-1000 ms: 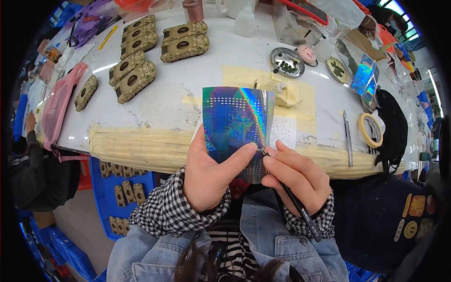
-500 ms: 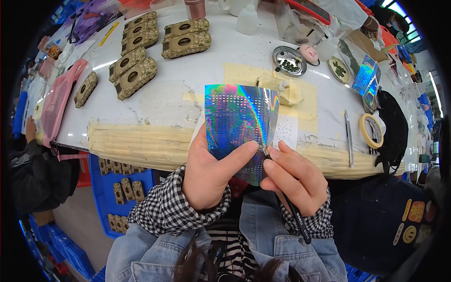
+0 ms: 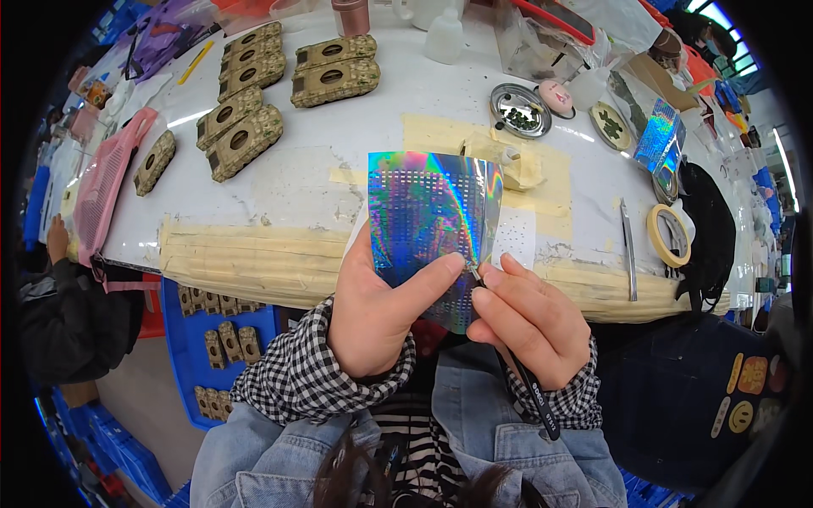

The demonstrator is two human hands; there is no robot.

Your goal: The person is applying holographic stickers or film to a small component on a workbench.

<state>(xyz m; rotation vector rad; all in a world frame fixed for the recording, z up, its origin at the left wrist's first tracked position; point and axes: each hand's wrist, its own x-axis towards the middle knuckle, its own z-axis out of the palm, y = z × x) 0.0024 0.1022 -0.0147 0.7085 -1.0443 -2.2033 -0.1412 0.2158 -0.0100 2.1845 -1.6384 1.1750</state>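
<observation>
A shiny holographic sticker sheet (image 3: 428, 207) with rows of small cut shapes is held up in my left hand (image 3: 373, 313), the thumb pressed across its lower front. My right hand (image 3: 538, 326) grips black tweezers (image 3: 535, 394), whose tips touch the sheet beside my left thumb. What the tips pinch, if anything, is too small to make out. Behind the sheet, partly covered by it, lies a white paper (image 3: 515, 239) with small dark marks.
Camouflage tank hulls (image 3: 244, 142) stand in groups on the table's far left, more in a blue tray (image 3: 190, 372) below. To the right are a tape roll (image 3: 669, 235), a metal tool (image 3: 628, 250) and a round metal dish (image 3: 520, 110) of small green parts.
The tweezers and right fingers have shifted very slightly left and up against the sheet. The left hand and the sheet stay almost still.
</observation>
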